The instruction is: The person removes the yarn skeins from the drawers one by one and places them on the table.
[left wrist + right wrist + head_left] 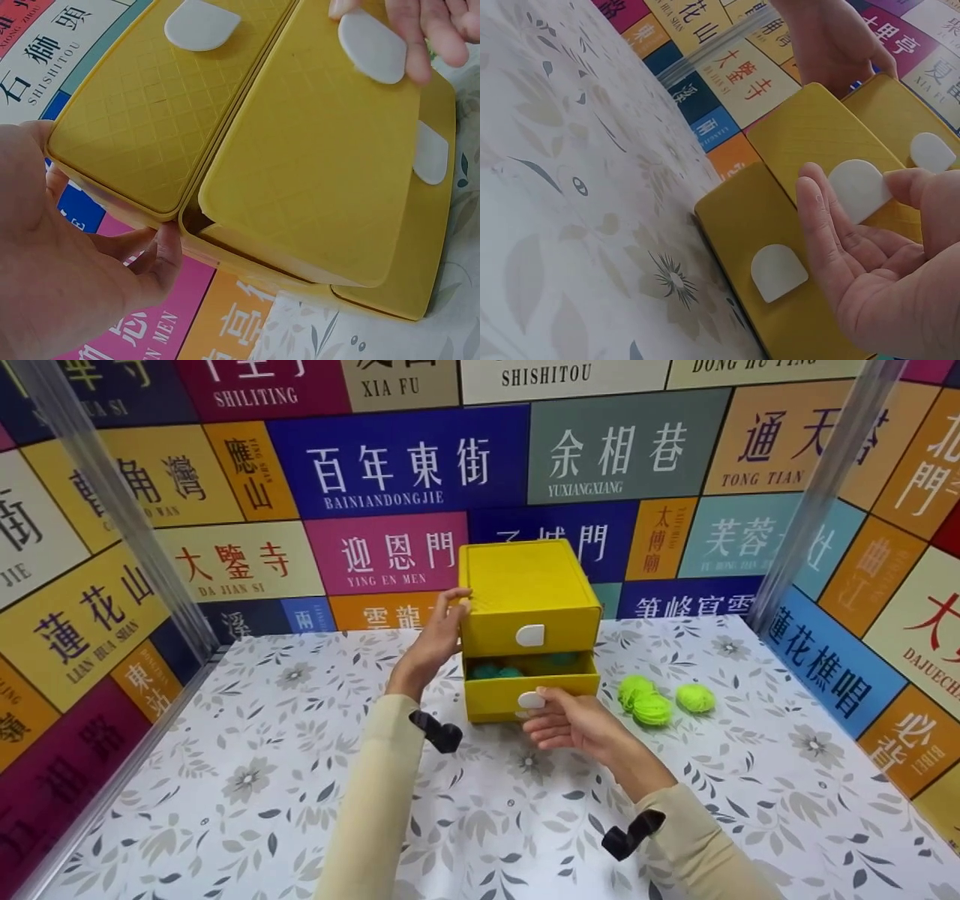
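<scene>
A yellow drawer cabinet point(525, 574) with white tab handles stands on the table. Its middle drawer point(495, 697) is pulled partly out, and teal balls point(499, 670) that look like yarn lie inside. My right hand point(574, 724) pinches that drawer's white handle point(855, 191) between thumb and index finger. On the cabinet's left side rests my left hand point(435, 637), its fingertips touching the side wall and upper edge. The top drawer point(161, 105) and bottom drawer point(754, 225) are closed; in the head view the pulled-out drawer hides the bottom one.
Several lime-green balls point(651, 709) that look like yarn sit on the table right of the cabinet. A white cloth with grey flowers point(247, 780) covers the table. Behind and at both sides stand walls with coloured sign panels point(397, 457).
</scene>
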Available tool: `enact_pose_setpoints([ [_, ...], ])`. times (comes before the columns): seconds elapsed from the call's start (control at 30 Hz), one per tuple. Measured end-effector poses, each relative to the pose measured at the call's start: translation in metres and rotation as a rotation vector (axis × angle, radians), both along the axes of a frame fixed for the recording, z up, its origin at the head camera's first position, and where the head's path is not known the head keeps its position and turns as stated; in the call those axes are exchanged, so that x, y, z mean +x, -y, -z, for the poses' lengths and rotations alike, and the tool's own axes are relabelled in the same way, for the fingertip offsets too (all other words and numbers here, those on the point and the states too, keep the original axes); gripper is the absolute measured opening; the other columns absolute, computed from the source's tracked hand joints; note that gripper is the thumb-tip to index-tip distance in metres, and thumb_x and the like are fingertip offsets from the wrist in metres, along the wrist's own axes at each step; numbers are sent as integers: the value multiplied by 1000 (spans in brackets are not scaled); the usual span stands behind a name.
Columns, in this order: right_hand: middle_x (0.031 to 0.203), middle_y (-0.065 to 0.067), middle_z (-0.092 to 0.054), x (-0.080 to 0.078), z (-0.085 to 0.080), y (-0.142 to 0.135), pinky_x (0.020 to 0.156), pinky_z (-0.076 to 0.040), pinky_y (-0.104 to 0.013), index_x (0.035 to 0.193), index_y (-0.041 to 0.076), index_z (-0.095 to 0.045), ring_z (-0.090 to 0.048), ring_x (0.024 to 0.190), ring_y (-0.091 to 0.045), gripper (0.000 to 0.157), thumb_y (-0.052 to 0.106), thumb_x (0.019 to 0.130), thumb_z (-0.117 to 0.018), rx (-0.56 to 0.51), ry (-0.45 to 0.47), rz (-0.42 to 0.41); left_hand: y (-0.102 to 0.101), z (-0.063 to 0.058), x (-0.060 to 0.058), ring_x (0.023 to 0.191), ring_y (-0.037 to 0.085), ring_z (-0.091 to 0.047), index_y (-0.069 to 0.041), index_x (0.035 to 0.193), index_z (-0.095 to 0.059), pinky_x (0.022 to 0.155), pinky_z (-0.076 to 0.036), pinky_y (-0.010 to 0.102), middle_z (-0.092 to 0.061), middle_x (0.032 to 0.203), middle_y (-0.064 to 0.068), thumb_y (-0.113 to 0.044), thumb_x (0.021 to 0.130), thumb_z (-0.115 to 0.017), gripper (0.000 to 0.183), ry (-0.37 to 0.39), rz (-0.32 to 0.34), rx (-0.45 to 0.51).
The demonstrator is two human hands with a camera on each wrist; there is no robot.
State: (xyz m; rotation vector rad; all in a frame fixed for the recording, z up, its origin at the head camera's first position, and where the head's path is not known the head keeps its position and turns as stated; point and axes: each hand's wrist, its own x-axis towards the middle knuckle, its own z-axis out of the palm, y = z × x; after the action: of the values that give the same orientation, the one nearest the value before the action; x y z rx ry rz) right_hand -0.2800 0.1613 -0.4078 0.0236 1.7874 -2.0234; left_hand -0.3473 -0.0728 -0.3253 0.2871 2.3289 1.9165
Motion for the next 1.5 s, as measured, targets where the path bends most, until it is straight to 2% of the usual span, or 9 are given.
enact_pose_setpoints([
  [0.3, 84, -6, -77, 13, 0, -5, 67, -61, -25, 126, -16, -54, -74, 72, -15, 59, 38, 102, -54, -28, -17, -59, 0, -1, -1, 144, 28, -39, -28, 143, -32, 118, -36, 56, -31, 158, 8, -38, 107, -34, 37, -6, 11, -11],
  [0.5, 85, -6, -77, 23, 0, -5, 68, -61, -25, 115, -9, -64, -74, 73, -14, 51, 40, 101, -56, -4, -31, -88, 3, -1, 1, 143, 30, -41, -27, 144, -31, 118, -36, 56, -33, 157, 10, -37, 107, -34, 38, -19, 8, -5],
  [0.67, 84, -5, -76, 30, 1, -7, 67, -61, -25, 112, -6, -66, -74, 72, -14, 48, 40, 101, -56, 6, -32, -97, 3, 0, 2, 143, 30, -40, -26, 145, -30, 118, -35, 58, -33, 157, 10, -39, 108, -34, 39, -26, 21, -11],
  [0.9, 86, -5, -77, 39, 1, -9, 68, -61, -25, 113, -7, -65, -74, 73, -14, 48, 39, 101, -57, 13, -38, -113, 3, 0, 1, 143, 32, -41, -26, 145, -30, 118, -34, 58, -32, 158, 9, -39, 108, -34, 39, -19, 25, -6],
  [1.2, 85, -5, -77, 52, 0, -13, 66, -60, -23, 121, -13, -59, -73, 71, -13, 58, 41, 99, -59, 15, -2, -136, 2, 1, 0, 141, 32, -43, -27, 145, -30, 118, -36, 55, -31, 158, 9, -37, 108, -33, 38, -14, 28, -9],
  [1.5, 85, -3, -77, 63, 1, -16, 67, -61, -24, 122, -13, -59, -74, 73, -12, 57, 40, 101, -56, 49, -28, -165, 2, 1, 0, 141, 31, -42, -27, 144, -30, 117, -36, 55, -30, 158, 9, -38, 108, -34, 38, -19, 31, -12],
])
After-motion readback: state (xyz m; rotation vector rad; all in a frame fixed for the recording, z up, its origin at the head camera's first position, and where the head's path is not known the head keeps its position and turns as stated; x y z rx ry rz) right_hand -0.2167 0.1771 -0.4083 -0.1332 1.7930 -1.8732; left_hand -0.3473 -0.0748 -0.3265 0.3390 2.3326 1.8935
